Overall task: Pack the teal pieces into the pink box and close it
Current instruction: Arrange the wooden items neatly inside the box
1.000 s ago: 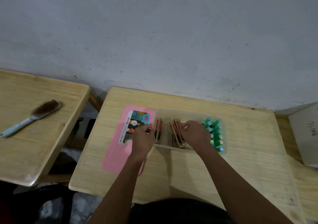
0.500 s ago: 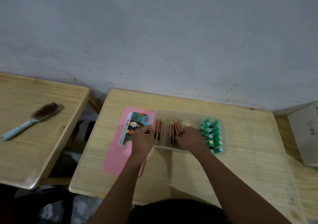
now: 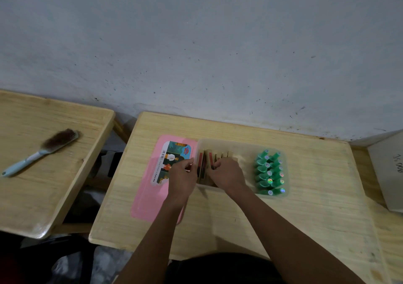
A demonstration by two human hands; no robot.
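Teal pieces (image 3: 269, 172) stand packed in two rows at the right end of the clear box tray (image 3: 244, 145), their long axes tilted toward the desk's far right corner. I hold both hands at the tray's left half: my left hand (image 3: 182, 179) sits at the tray's left wall with fingers curled on its rim or on something small (I cannot tell which), and my right hand (image 3: 226, 174) is pressed against the upright wooden blocks (image 3: 206, 166), fingers bunched on them; whether it actually clamps one I cannot tell.

Key relation: the teal pieces lie to the right of my right hand, near but not touching, so the right hand is the nearer one for any reach toward them.

The pink lid (image 3: 152, 187) lies flat on the desk (image 3: 316, 207) just left of the tray, under my left wrist, with its printed label up. I judge that closing calls for lifting this lid rightward over the tray; both forearms currently cross that path.

Other items: a brush (image 3: 41, 152) rests on the neighbouring desk (image 3: 39, 196), well apart, and grey board (image 3: 390, 170) leans beyond the right edge.
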